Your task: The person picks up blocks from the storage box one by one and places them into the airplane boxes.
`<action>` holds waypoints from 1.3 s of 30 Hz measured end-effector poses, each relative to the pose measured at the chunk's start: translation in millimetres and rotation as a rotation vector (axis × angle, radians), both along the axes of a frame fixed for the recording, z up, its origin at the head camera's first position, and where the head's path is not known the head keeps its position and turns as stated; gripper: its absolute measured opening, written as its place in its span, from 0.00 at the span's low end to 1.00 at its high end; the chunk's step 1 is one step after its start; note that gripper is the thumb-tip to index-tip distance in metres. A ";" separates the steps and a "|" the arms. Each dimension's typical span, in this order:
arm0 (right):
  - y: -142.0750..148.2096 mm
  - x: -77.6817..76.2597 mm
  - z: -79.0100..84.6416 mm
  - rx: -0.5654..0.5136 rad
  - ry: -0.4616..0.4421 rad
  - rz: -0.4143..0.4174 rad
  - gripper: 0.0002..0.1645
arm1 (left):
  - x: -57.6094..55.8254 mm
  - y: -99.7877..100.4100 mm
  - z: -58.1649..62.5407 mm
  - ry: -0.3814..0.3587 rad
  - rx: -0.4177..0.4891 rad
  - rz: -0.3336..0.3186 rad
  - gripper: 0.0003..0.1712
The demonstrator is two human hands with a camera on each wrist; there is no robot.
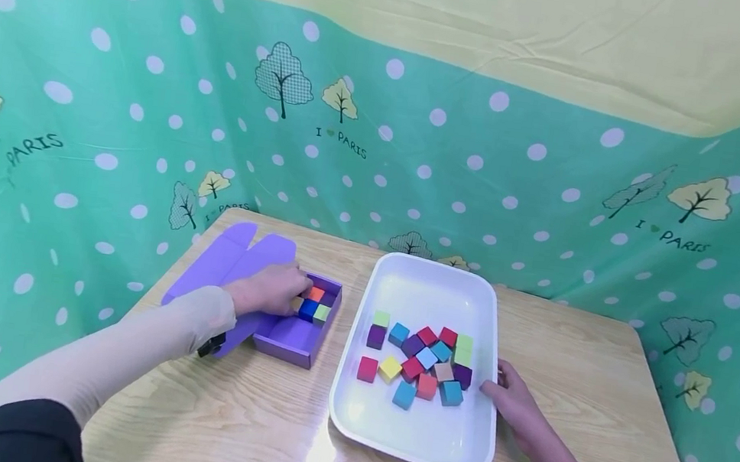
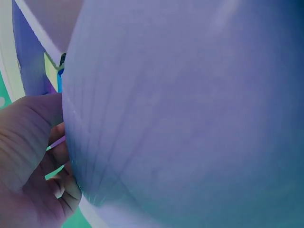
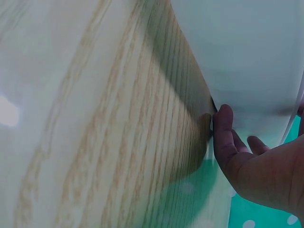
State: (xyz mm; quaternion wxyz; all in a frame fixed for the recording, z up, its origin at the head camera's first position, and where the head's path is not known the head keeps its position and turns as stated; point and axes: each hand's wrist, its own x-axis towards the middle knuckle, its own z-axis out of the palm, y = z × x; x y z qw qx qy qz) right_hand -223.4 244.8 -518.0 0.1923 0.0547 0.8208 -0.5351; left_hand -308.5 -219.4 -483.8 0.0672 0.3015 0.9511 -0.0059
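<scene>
My left hand [image 1: 273, 287] reaches into a purple cardboard box [image 1: 285, 357], its fingertips at a tan block [image 1: 297, 304]. That block sits beside a dark blue block [image 1: 309, 310] and a light green block [image 1: 321, 314], with an orange block [image 1: 316, 294] behind them. In the left wrist view, the purple lid [image 2: 180, 104] hides the fingertips of the left hand [image 2: 33, 152]. At the right side of a white tray [image 1: 400, 439], my right hand [image 1: 518, 405] grips the rim, thumb on top and fingers outside.
Loose cubes lie in the tray, among them a yellow cube [image 1: 390, 369], a red cube [image 1: 367, 369] and a teal cube [image 1: 404, 395]. The box's lid [image 1: 221, 259] is folded out leftward. A patterned cloth [image 1: 424, 130] hangs behind the wooden table [image 1: 235, 422].
</scene>
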 end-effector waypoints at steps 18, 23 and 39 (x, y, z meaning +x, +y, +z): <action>0.6 -0.7 -2.1 -0.022 -0.003 0.001 0.42 | 5.7 10.9 14.7 -0.081 0.021 0.054 0.08; 0.8 1.1 -0.8 -0.032 -0.015 0.003 0.43 | 9.1 20.9 37.3 -0.160 0.038 0.077 0.12; 0.4 -0.1 2.1 -0.032 -0.004 0.010 0.41 | -2.8 108.1 98.4 -0.276 0.141 -0.057 0.14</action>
